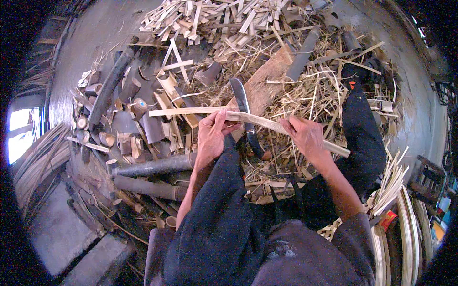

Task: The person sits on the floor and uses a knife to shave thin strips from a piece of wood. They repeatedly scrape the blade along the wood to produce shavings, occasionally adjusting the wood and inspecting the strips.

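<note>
A long, pale bamboo strip stretches crosswise in front of me, one end out to the left and the other past my right wrist. My left hand pinches it near the middle between thumb and fingers. Farther right, my right hand is closed round the same strip. Beneath the strip lies a large knife with a curved dark blade, its dark handle pointing toward me. The strip hides part of the knife. Beyond it, a flat wooden board rests among the shavings.
Bamboo shavings cover the floor at right. Cut bamboo pieces and dark bamboo poles lie at left. At the far side is a heap of short split pieces. Long strips stand at my right, near a bundle of thin slivers.
</note>
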Available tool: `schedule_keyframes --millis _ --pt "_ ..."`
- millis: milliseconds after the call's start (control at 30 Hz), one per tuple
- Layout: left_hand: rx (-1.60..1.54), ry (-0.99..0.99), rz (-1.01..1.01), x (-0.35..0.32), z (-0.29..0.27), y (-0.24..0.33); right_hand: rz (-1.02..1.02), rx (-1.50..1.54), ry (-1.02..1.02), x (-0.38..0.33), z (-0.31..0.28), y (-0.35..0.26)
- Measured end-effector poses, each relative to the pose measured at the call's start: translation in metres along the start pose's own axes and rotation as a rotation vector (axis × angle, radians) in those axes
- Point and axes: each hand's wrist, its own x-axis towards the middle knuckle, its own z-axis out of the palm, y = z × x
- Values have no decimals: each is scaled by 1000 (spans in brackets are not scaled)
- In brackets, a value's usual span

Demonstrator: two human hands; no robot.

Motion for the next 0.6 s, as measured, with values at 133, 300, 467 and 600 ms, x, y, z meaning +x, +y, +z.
schedule_keyframes --millis 133,300,467,600 --pt "-105 80 -31 -2 7 -11 -12 96 -30 -11 14 -4" --pt "-54 111 -13 0 5 -16 16 144 -38 -18 28 -1" --pt "-64 100 -15 1 3 -20 -29 178 11 -20 30 1" --pt "-42 81 -47 2 6 -19 -28 201 9 -21 33 4"
